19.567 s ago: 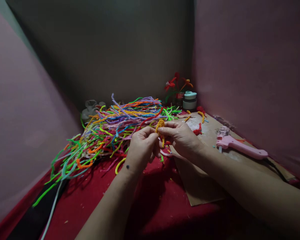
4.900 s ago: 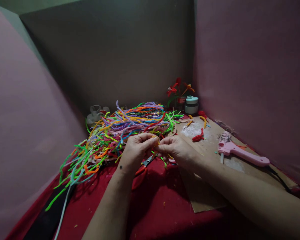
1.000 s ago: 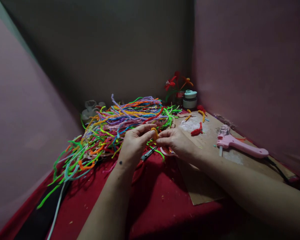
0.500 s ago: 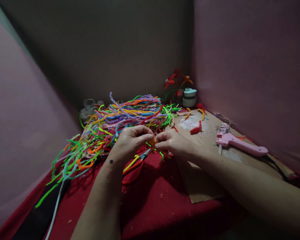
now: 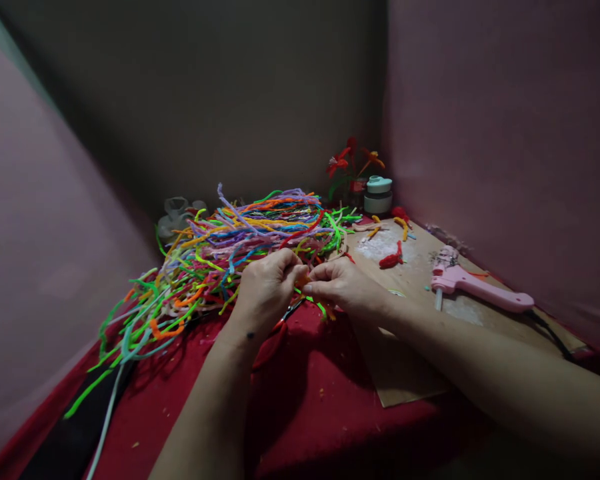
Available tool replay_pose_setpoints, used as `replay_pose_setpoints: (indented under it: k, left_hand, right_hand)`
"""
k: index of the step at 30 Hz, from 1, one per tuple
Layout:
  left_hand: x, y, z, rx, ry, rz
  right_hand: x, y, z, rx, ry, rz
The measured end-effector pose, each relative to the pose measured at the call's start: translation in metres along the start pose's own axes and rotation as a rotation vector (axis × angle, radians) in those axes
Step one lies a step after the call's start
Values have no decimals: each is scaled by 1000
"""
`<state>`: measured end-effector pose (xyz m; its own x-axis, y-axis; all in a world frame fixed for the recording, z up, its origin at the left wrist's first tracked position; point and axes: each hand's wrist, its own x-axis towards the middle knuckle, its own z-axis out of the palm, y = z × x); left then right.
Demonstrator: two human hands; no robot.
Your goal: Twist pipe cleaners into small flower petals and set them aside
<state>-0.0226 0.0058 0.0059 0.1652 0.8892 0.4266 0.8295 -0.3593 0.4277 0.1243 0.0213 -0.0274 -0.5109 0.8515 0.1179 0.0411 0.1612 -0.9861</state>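
An orange pipe cleaner [image 5: 303,279] is pinched between my two hands, mostly covered by the fingers. My left hand [image 5: 271,283] is closed on it with thumb and forefinger, its back turned toward me. From the right, my right hand [image 5: 341,283] grips the other side with its fingertips. Scissors [image 5: 291,311] lie on the red cloth below, their handles partly behind my left wrist. Just behind my hands spreads a big tangled heap of coloured pipe cleaners [image 5: 260,233].
A pink hot glue gun [image 5: 480,285] rests on a cardboard sheet [image 5: 415,280] at the right, near a red fuzzy piece [image 5: 391,257]. Behind stand a lidded container [image 5: 379,195] and red and orange pipe-cleaner flowers [image 5: 340,162]. Red cloth [image 5: 300,427] covers the table.
My left hand has rolled over and shifted slightly right, so its wrist now covers more of the scissors' handles. My right hand has stayed nearly in place, still pinching.
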Motion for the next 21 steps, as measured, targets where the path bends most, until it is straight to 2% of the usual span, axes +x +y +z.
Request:
replay_pose_setpoints:
  k: [3,5,9,12,15,18,21]
  left_hand:
    - [0,2,4,-27,38,-39]
    - [0,2,6,-221,42,-126]
    - [0,-1,7,-676,-92,-307]
    - [1,-2,4,-790,-200,-340]
    - [1,1,3,-828,-236,-353]
    - [0,4,7,-773,-161,-320]
    - [-3,4,15,-503,44,-174]
  right_hand:
    - [0,0,-1,-16,22,-9]
    - [0,-1,-1,-11,43,-6]
    - [-1,-3,-1,32,74,-4]
    - [-2,-4,-1,48,83,0]
    - [-2,-3,-2,58,89,13]
    - [0,0,-2,90,92,13]
    - [1,0,-1,152,91,52]
